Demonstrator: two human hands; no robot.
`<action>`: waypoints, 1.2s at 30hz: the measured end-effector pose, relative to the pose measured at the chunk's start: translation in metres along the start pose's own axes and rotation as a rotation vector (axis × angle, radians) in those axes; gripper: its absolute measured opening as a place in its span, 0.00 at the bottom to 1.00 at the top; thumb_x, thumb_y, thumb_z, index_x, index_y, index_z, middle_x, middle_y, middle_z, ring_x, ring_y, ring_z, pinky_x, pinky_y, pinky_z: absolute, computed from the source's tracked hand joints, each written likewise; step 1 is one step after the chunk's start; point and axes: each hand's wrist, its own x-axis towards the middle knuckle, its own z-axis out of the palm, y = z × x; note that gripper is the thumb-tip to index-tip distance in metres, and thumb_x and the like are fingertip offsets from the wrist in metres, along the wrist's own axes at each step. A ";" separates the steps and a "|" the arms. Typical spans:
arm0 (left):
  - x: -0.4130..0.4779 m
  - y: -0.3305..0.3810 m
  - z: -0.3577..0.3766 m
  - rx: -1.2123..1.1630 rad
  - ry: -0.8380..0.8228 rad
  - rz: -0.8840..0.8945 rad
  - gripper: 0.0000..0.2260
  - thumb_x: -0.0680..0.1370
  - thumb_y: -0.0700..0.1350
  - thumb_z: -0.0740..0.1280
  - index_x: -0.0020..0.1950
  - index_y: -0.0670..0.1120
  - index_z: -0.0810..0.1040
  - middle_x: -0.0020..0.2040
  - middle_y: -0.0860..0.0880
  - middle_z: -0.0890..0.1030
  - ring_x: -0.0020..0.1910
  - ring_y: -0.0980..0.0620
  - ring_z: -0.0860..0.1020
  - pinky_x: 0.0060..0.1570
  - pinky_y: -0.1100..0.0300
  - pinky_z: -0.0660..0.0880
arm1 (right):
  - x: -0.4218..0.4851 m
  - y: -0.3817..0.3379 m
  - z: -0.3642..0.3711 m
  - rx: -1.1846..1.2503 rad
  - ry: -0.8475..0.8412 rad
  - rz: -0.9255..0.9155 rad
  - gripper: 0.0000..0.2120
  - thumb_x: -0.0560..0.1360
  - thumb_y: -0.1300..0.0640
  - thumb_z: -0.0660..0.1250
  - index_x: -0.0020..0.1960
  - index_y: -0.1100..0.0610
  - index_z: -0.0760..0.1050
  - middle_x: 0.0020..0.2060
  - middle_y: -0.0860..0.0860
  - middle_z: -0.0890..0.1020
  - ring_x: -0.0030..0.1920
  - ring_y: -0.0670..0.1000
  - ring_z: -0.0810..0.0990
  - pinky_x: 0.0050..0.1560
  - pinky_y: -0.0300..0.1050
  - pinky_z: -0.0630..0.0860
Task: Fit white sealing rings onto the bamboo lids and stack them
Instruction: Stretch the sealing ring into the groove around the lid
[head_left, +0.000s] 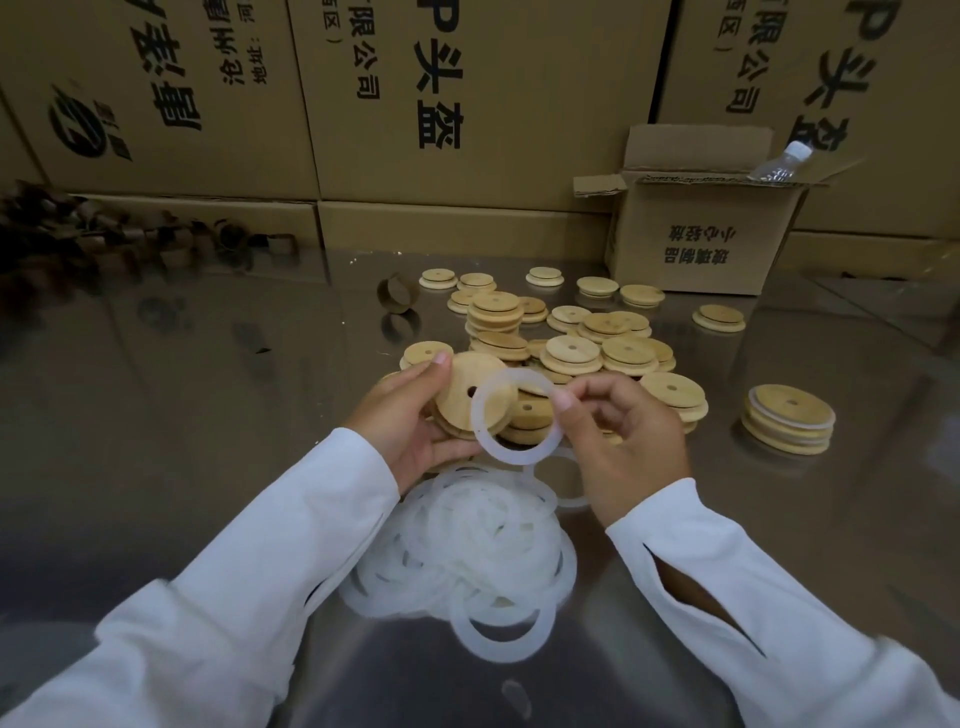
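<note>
My left hand grips a round bamboo lid with a small centre hole, tilted up off the table. My right hand pinches a white sealing ring by its upper right edge and holds it in front of the lid, partly overlapping it. Below my hands lies a heap of white rings. A loose pile of bamboo lids spreads behind my hands. At the right stands a short stack of lids with white rings fitted.
The work surface is a shiny metal table. An open cardboard box with a plastic bottle stands at the back right. Large printed cartons wall the back. Brown paper bands lie at the far left, one near the lids.
</note>
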 end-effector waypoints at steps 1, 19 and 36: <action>-0.001 0.000 0.002 0.020 -0.037 -0.021 0.17 0.76 0.51 0.62 0.60 0.43 0.75 0.56 0.40 0.78 0.48 0.42 0.82 0.39 0.48 0.81 | 0.000 -0.001 0.001 0.071 0.006 0.063 0.05 0.72 0.59 0.68 0.39 0.52 0.76 0.28 0.46 0.80 0.32 0.42 0.78 0.34 0.30 0.74; -0.014 -0.009 0.014 0.203 -0.308 0.119 0.20 0.73 0.44 0.61 0.64 0.39 0.72 0.59 0.36 0.77 0.56 0.41 0.78 0.50 0.47 0.79 | 0.003 -0.005 0.005 0.158 0.082 0.136 0.08 0.72 0.61 0.68 0.36 0.51 0.77 0.27 0.46 0.80 0.30 0.41 0.78 0.31 0.31 0.75; -0.011 -0.012 0.009 0.233 -0.187 0.357 0.12 0.70 0.46 0.65 0.51 0.43 0.79 0.40 0.48 0.84 0.41 0.50 0.83 0.36 0.56 0.80 | 0.001 -0.004 0.006 0.143 0.034 0.085 0.07 0.72 0.60 0.68 0.37 0.52 0.77 0.30 0.46 0.80 0.34 0.42 0.78 0.38 0.34 0.76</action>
